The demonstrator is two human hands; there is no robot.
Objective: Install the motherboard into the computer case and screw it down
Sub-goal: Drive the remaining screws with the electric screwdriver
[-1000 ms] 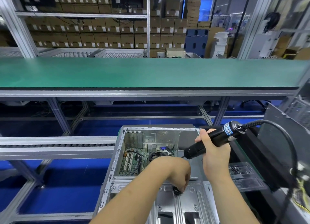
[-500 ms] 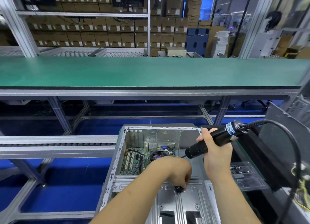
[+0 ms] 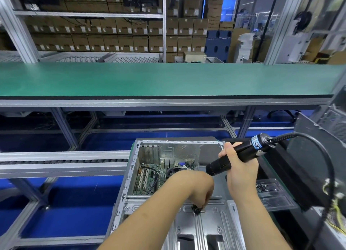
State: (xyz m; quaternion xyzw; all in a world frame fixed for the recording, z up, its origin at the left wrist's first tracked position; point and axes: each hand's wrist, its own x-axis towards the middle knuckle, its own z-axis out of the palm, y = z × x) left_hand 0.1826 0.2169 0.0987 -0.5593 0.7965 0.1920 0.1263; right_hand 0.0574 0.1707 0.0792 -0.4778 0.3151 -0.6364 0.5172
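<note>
Little has moved in the past second: my left hand (image 3: 198,191) stays curled over the same spot on the case and my right hand (image 3: 241,167) has only edged the driver slightly higher.

At 6 o'clock in the head view, the open silver steel computer case (image 3: 131,175) lies on its side. Its green motherboard (image 3: 148,180), with pale slots and a black fan, sits flat in the far half of the case, at 11 o'clock from my left hand and apart from it.

My left fingers curl downward and pinch a small black part (image 3: 197,210) against the case's grey metal drive-bay plate (image 3: 211,227), at 5 o'clock from the board; what the part is I cannot tell.

My right hand grips the black electric screwdriver (image 3: 237,154) around its barrel, tilted with its nose toward 8 o'clock and held above the case, just beside my left wrist. Its coiled black cable (image 3: 322,156) loops away toward 3 o'clock.

At 4 o'clock from the case, a clear plastic tray (image 3: 275,199) holds small dark screws. A long green-topped workbench (image 3: 168,79) spans the view at 12 o'clock.
</note>
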